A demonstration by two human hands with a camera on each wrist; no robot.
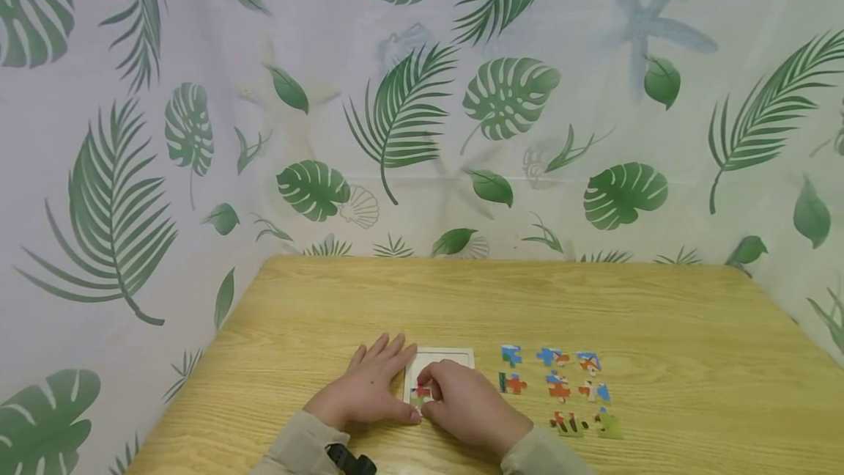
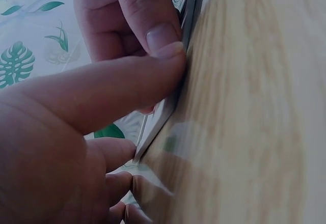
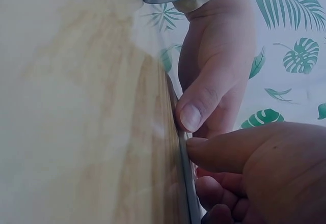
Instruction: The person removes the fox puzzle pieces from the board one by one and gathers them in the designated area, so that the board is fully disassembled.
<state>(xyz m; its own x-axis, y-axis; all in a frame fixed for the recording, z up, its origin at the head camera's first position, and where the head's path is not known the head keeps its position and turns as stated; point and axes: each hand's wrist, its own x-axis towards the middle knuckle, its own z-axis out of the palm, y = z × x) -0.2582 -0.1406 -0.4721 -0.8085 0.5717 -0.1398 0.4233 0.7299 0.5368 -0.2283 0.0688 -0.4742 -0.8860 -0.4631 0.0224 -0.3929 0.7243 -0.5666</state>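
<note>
A shallow white puzzle tray (image 1: 465, 356) lies on the table under both hands. My left hand (image 1: 372, 383) rests along its left side, fingers spread and thumb at the near edge. Inside the tray's near left part, my right hand (image 1: 468, 402) bends its fingers and thumb around a puzzle piece (image 1: 420, 391) with red and green on it. Part of that piece is covered by the fingers. The left wrist view has the left thumb (image 2: 137, 84) touching or very near the right thumb (image 2: 162, 35) at the tray's rim. Both thumbs also meet at this rim in the right wrist view.
Several loose jigsaw pieces (image 1: 557, 388) lie in loose rows to the right of the tray, blue, red, orange and green. The wooden table (image 1: 501, 299) reaches back to a leaf-printed curtain (image 1: 422, 218). A black watch (image 1: 352, 460) is on the left wrist.
</note>
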